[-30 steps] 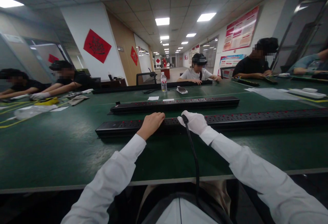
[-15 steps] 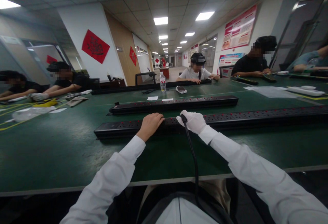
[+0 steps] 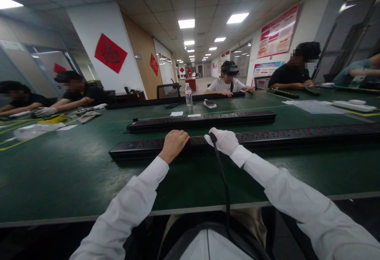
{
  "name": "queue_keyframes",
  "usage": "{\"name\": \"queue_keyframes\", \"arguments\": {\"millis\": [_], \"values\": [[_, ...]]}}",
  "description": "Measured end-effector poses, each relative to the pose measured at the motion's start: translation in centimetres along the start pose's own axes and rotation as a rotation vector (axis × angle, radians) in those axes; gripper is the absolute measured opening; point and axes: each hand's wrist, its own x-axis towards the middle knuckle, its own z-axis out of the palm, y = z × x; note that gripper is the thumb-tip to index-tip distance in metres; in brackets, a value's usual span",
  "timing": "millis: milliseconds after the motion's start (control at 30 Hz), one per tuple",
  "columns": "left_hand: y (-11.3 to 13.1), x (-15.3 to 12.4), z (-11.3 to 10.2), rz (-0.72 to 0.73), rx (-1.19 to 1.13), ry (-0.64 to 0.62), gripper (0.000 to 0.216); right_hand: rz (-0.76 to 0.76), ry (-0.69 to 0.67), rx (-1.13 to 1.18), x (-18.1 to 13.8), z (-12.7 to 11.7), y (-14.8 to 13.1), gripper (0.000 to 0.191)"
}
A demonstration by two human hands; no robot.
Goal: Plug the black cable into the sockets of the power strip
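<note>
A long black power strip point(image 3: 285, 136) with several red-marked sockets lies across the green table point(image 3: 68, 176) in front of me. My bare left hand point(image 3: 173, 144) rests on top of the strip, fingers curled over it. My right hand point(image 3: 225, 140), in a white glove, is closed on a black plug whose black cable point(image 3: 224, 184) runs down toward my body. The plug end sits at the strip's top face; whether it is seated in a socket is hidden by the glove.
A second black power strip point(image 3: 202, 120) lies parallel farther back, a third point(image 3: 175, 100) beyond it. A water bottle point(image 3: 188, 95), a small device point(image 3: 209, 103) and paper slips sit mid-table. Other people sit around the table at left, far end and right.
Almost nothing has moved; the view shifted slightly and both hands stay in place on the strip.
</note>
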Motion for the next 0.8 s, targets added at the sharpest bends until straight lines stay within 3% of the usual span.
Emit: {"name": "queue_keyframes", "arguments": {"millis": [800], "values": [[-0.12,-0.10,0.27,0.068,0.019,0.051,0.021,0.013,-0.048,-0.001,0.00,-0.35,-0.09,0.044]]}}
